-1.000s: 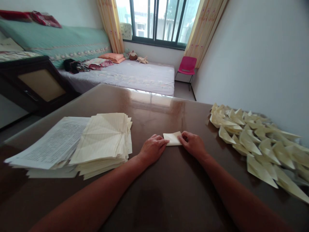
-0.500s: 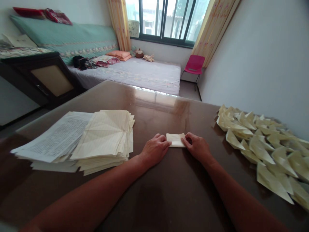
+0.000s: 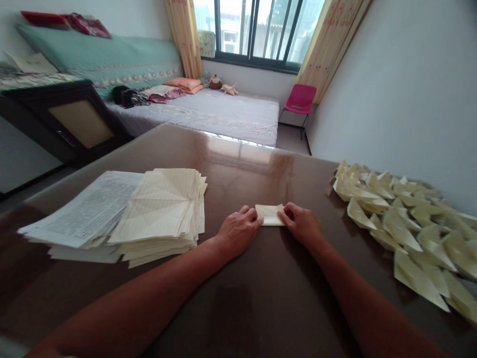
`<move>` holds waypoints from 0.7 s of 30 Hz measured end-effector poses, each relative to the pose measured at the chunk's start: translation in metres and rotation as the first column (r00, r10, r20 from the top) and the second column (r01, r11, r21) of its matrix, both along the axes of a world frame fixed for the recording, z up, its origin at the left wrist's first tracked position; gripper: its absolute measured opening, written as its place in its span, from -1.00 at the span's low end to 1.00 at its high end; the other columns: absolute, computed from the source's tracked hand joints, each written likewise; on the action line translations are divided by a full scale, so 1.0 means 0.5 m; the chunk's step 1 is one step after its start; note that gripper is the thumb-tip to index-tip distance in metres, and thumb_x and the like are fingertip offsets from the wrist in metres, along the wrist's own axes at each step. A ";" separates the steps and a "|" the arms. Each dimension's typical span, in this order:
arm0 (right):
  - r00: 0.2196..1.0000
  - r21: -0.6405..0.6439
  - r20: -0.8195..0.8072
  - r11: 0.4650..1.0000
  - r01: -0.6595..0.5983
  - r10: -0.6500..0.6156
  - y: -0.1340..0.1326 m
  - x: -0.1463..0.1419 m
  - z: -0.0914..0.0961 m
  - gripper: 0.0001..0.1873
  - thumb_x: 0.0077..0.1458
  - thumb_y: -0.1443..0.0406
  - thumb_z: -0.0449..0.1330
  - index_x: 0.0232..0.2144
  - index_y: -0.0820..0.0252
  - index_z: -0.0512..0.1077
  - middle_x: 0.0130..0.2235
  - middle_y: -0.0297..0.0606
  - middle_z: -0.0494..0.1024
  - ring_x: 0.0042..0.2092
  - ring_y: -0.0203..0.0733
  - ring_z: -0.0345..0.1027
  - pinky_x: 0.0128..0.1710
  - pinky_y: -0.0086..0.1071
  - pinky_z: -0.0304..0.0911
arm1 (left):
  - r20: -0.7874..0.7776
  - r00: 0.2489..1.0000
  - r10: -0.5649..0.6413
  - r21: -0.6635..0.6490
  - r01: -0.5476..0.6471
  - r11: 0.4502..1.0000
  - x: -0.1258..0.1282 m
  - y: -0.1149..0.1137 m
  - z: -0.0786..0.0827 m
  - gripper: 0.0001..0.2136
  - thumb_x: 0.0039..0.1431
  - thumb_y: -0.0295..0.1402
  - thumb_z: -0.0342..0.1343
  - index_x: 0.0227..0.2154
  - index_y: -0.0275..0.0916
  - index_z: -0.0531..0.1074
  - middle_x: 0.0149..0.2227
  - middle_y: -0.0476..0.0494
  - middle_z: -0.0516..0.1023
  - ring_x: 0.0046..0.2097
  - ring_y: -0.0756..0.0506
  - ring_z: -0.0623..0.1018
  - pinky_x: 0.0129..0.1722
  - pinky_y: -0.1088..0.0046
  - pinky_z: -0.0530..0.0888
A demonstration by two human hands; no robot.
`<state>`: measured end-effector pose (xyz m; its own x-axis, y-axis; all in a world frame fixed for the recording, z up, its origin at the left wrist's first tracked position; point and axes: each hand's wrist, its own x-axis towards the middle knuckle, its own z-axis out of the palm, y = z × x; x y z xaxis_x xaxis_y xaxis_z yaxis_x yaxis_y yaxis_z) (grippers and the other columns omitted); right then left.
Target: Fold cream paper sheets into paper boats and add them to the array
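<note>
A small folded sheet of cream paper [image 3: 269, 214] lies on the brown table [image 3: 238, 308] between my two hands. My left hand [image 3: 240, 228] is closed at the paper's left end, thumb and fingers on its edge. At the other end, my right hand [image 3: 302, 223] pinches the paper, its thumb pressing along the near fold. The fingertips hide both ends of the sheet. To the left rests a stack of creased, lined cream sheets [image 3: 160, 204], overlapping some printed white pages [image 3: 93, 209].
Many folded cream paper shapes [image 3: 402, 219] with pointed ends crowd the table's right side by the wall. Beyond the table stand a bed [image 3: 231, 112], a pink chair [image 3: 299, 99] and a dark cabinet [image 3: 80, 122].
My right thumb has slid slightly left along the near fold of the paper. The left hand stays at its end, and the stacks look the same.
</note>
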<state>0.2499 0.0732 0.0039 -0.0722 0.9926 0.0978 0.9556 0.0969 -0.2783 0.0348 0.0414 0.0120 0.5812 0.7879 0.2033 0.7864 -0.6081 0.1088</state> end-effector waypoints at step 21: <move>0.999 -0.011 -0.049 1.000 -0.012 0.012 -0.005 0.001 -0.004 -0.67 0.16 0.13 0.09 -0.02 0.04 0.30 -0.38 -0.40 0.55 -0.37 -0.20 0.40 -0.49 -0.42 -0.05 | 0.133 0.972 -0.195 0.068 0.187 0.980 -0.016 0.010 -0.041 -0.70 0.33 -0.29 -0.09 0.04 -0.22 0.38 0.13 -0.19 0.43 0.21 -0.18 0.35 0.15 0.22 0.35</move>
